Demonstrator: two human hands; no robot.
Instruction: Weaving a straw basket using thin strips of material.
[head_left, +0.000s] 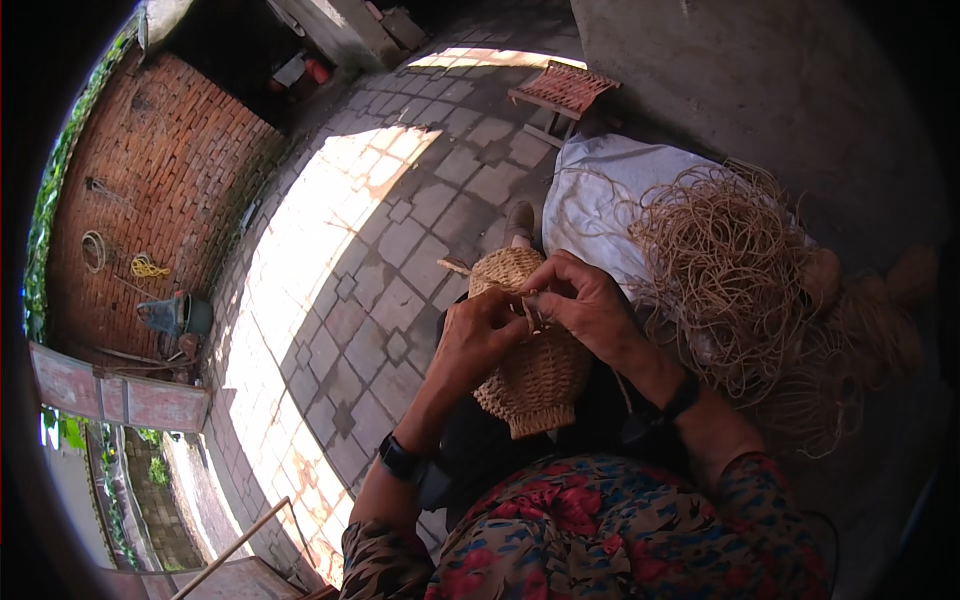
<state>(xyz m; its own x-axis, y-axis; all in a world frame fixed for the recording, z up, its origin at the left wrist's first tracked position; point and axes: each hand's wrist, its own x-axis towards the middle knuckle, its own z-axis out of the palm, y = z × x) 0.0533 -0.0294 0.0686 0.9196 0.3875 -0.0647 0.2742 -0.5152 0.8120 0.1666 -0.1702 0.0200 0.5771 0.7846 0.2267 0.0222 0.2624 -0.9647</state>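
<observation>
A woven straw basket [532, 385] rests on my lap, its narrow rimmed end toward me and its rounded part away. Over its middle, my left hand [475, 338] and my right hand [592, 300] meet with fingertips pinched. Between them a short piece of twisted straw cord [533, 308] shows, and the fingers hide most of it. My left hand also lies against the basket's left side. A loose cord end [454, 266] sticks out at the far left of the basket. Another thin strand [622, 392] hangs below my right wrist.
To the right, a large tangled heap of straw cord [715, 270] lies partly on a white sheet [595, 180]. A low slatted stool [566, 88] stands beyond on the paved floor [400, 225]. Farther left are a brick wall [165, 150] and a bucket [198, 315].
</observation>
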